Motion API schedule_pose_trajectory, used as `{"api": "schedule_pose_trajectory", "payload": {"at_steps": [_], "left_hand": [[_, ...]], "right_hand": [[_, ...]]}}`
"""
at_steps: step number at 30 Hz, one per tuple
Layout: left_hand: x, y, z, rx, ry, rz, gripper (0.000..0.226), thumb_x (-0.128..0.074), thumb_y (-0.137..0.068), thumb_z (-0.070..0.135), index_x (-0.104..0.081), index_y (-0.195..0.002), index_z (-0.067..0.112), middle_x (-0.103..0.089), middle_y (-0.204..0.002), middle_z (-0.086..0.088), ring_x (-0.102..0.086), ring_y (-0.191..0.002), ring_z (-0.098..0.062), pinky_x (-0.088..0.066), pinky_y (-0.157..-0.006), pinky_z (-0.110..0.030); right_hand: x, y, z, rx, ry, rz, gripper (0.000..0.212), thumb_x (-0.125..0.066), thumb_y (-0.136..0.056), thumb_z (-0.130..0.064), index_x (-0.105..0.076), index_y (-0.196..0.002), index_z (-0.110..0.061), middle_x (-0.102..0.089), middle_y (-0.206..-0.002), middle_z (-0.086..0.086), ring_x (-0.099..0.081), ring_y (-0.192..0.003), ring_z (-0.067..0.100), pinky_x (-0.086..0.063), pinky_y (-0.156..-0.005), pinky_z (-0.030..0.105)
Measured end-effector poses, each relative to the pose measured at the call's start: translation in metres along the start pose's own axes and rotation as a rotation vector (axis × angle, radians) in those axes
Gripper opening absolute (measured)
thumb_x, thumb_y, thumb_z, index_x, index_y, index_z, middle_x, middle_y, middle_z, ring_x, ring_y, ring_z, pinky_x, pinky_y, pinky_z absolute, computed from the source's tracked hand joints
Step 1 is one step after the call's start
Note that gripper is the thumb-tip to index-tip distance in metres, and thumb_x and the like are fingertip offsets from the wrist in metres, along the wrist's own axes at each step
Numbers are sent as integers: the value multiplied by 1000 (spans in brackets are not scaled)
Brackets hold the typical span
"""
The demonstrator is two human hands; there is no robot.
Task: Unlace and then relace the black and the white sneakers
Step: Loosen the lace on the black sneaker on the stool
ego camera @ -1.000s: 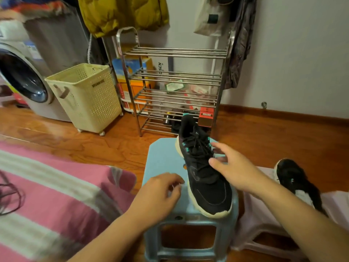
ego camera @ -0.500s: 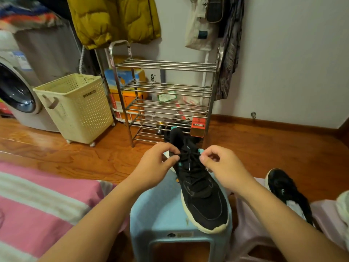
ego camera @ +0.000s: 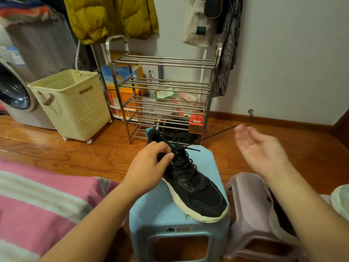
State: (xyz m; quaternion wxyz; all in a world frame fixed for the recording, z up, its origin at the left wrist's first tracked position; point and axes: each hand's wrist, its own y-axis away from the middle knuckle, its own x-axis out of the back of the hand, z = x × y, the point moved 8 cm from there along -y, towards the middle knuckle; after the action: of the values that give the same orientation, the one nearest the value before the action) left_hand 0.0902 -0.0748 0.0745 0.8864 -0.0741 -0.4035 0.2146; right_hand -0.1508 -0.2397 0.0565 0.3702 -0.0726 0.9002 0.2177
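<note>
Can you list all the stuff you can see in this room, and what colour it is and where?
black sneaker: 1, black, on blue stool
blue stool: 1, blue, centre
lilac stool: 1, lilac, right of blue stool
shoe rack: 1, silver, by wall
laundry basket: 1, cream, left of rack
washing machine: 1, grey, far left
yellow jacket: 1, hanging above
blanket: 1, pink striped, lower left
left hand: on laces
right hand: raised, blurred, lace trailing from it

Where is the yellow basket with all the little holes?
The basket stands on the wooden floor at the left of the head view, between the washing machine and the metal shoe rack.
</note>
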Motion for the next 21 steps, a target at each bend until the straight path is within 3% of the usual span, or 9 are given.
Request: {"api": "schedule_pose_trajectory", "payload": {"at_steps": [2,3,4,6,9,13,17,21], "left_hand": [[1,3,-2,36,13,17,9,-61,-98,31,-61,-90,35,-58,-91,14,-56,-87,-1,-39,-71,-18],[2,5,-2,38,13,29,10,-62,-98,31,-61,-89,36,-59,-90,14,-56,-86,0,-39,-70,-17],[3,6,-1,36,9,40,9,-63,-97,31,-62,-89,35,-59,-90,14,-56,-86,0,-38,-70,-17],[6,7,0,37,-7,63,6,-64,-96,32,-66,-91,32,-57,-94,14,-55,-88,-1,-40,-71,-17],[9,9,3,33,-26,92,6,-67,-95,32,-71,-95,28,-54,-101,13,-55,-90,-1,-42,-73,-14],[9,12,3,15,-6,46,6,-68,-95,28,-67,-90,33,-54,-101,13,-54,-89,0,-39,-71,-8],[11,14,0,-3,-20,23,13,-67,-95,27,-63,-86,35,-54,-97,14,-54,-87,-1,-38,-71,-10],[9,17,-1,7,-20,5,14,-64,-98,25,-62,-87,33,-53,-96,15,-53,-86,-1,-37,-71,-11]], "right_hand": [[-9,8,16,99,963,-45,47,-54,-101,-39,-46,-142,-18,-60,-132,-3,-65,-107,17,-56,-89,36],[-24,18,26,251,1343,-109,48,-55,-98,-47,-49,-139,-24,-59,-128,-9,-63,-105,13,-54,-89,34],[-45,32,41,417,1548,-219,43,-57,-95,-52,-55,-131,-29,-60,-119,-12,-61,-100,10,-53,-86,32],[-76,62,73,586,1636,-407,34,-62,-90,-56,-59,-115,-33,-60,-99,-14,-58,-87,5,-50,-75,29],[-95,74,93,790,1773,-453,20,-62,-94,-47,-61,-105,-29,-57,-83,-15,-55,-82,7,-41,-68,28],[-96,62,88,834,1683,-445,28,-68,-92,-42,-61,-114,-27,-53,-78,-16,-54,-83,7,-47,-72,30],[-104,61,96,953,1756,-537,10,-68,-92,-34,-65,-93,-24,-51,-83,-14,-48,-87,11,-47,-73,35],[-109,74,79,1381,1951,-478,13,-62,-95,-26,-64,-87,-17,-58,-84,-3,-50,-81,21,-45,-66,40]]}}
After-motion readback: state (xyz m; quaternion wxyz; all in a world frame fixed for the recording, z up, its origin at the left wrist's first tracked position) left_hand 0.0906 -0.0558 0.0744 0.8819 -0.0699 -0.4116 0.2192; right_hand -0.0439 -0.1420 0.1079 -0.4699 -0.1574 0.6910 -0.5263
